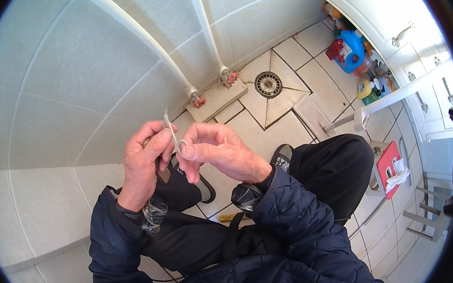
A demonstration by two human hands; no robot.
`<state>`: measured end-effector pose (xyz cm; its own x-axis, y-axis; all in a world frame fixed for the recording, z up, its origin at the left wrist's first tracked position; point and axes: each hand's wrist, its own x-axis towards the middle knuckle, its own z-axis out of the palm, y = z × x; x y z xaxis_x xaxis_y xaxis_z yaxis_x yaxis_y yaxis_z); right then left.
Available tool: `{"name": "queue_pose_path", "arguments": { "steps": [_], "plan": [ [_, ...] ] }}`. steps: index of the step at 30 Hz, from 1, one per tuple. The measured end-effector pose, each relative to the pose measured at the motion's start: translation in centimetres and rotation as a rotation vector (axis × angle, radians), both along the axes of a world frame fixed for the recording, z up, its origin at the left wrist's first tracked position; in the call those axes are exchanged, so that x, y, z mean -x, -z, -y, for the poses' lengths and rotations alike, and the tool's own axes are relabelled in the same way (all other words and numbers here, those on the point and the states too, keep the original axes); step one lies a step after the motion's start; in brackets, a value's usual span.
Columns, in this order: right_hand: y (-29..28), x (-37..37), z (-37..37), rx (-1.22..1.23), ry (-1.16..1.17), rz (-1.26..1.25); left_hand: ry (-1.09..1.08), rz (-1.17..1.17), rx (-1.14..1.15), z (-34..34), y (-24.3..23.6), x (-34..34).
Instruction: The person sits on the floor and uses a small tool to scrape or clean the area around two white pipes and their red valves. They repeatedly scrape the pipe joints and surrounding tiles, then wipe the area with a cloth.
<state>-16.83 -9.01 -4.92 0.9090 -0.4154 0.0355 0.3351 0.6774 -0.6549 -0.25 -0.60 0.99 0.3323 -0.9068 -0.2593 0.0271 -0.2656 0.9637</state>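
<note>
My left hand is closed, pinching a thin whitish strand between thumb and fingers. The strand's upper end looks frayed above the fingertips. My right hand holds the strand's other end, which curls into a small loop at its thumb and forefinger. The two hands are close together, with the strand slanting between them. Below the left palm a flat brownish piece sticks out; its kind is hard to make out, and most of it is hidden by the fingers.
Two white pipes with red-handled valves come down the tiled wall ahead. A round floor drain lies beyond my hands. Bottles stand beside white cabinets at the far right. A red board with white tissue is at right. A yellow object lies below.
</note>
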Motion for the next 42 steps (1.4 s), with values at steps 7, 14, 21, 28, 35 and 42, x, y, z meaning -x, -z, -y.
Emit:
{"name": "queue_pose_path", "arguments": {
  "steps": [7, 14, 21, 28, 35, 42],
  "plan": [
    [-0.2, -0.6, 0.1, 0.08, 0.152, -0.122, 0.039, 0.169, -0.022, -0.2, -0.1, 0.0],
    [0.1, -1.0, -0.2, 0.456, 0.359, -0.262, 0.143, 0.344, 0.081, -0.5, 0.7, 0.5],
    [0.2, -1.0, -0.4, 0.425, 0.425, -0.25, 0.094, 0.459, 0.201, -0.2, 1.3, 0.2],
    [-0.2, -0.9, -0.5, 0.299, 0.443, -0.219, 0.088, 0.738, 0.336, 0.2, 1.7, 0.8],
    [-0.3, -1.4, -0.8, 0.327, 0.509, -0.241, 0.016, 0.915, 0.381, 0.1, 1.8, 0.8],
    [-0.4, -1.5, -1.3, 0.415, 0.492, -0.319, -0.004, 0.874, 0.357, 0.0, 1.9, 0.5]
  ]
}}
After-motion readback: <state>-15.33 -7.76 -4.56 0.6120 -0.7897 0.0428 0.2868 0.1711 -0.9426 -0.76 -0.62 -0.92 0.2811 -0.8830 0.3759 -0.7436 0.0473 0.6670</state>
